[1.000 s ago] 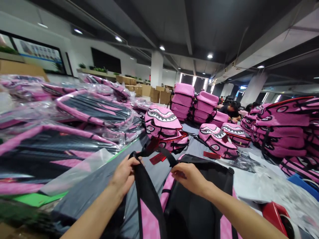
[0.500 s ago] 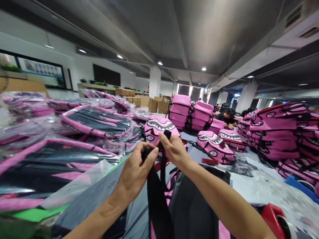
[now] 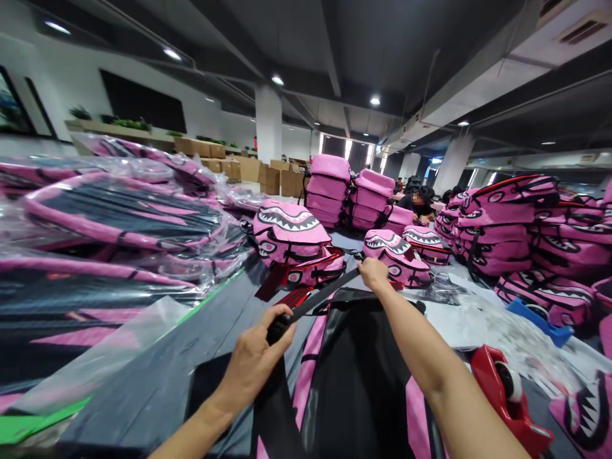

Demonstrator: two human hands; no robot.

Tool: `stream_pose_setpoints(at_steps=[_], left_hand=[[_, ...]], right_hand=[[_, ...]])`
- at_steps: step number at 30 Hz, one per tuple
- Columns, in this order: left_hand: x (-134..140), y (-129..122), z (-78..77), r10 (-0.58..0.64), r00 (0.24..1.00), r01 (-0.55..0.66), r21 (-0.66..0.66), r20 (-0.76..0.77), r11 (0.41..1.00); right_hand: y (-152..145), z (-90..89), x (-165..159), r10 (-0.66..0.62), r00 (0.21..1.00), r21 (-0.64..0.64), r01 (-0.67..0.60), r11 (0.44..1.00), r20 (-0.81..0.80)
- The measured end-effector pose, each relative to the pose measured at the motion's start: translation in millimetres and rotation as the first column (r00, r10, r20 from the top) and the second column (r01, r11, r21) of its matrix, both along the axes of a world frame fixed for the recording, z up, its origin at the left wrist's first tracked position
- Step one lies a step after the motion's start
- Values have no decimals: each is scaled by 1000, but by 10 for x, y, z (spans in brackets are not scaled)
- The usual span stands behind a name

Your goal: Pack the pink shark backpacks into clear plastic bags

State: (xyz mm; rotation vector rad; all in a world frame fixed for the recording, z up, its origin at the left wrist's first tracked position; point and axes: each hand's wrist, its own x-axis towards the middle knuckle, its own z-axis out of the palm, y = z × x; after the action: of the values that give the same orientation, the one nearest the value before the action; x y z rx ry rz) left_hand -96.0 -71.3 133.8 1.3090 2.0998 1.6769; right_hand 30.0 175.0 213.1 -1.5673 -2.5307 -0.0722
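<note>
A pink and black backpack (image 3: pixel 361 376) lies in front of me, its black panel facing up. My left hand (image 3: pixel 261 350) is closed around a black buckle (image 3: pixel 278 326) on the backpack's shoulder strap (image 3: pixel 277 414). From there a narrow black webbing strap (image 3: pixel 325 292) runs up to the right, pulled nearly straight. Its far end is pinched in my right hand (image 3: pixel 374 274), whose fingertips are partly hidden. Just beyond the strap sits a pink bag with a shark-mouth print (image 3: pixel 289 229), and a smaller pink bag (image 3: pixel 315 266) lies against its front.
Plastic-wrapped pink and black backpacks (image 3: pixel 127 210) are heaped at left. Pink backpacks stand stacked at the back (image 3: pixel 329 185) and on the right (image 3: pixel 502 229). A red tape dispenser (image 3: pixel 507 395) and a blue one (image 3: pixel 540 319) are at right. A person (image 3: pixel 417 203) sits farther back.
My right hand has moved away to the right, drawing the webbing out straight from the buckle. My left hand still grips the buckle, now lower. The camera view has turned right.
</note>
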Motion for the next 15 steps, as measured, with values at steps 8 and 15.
stream_pose_setpoints(at_steps=[8,15], left_hand=[[-369,639,-581,-50,976,47,19,212,999],[-648,1105,-200,181,983,-182,-61,-16,981]], right_hand=[[509,-255,106,-72,981,16,71,997,178],[66,-650,640,137,938,2,-145,989,319]])
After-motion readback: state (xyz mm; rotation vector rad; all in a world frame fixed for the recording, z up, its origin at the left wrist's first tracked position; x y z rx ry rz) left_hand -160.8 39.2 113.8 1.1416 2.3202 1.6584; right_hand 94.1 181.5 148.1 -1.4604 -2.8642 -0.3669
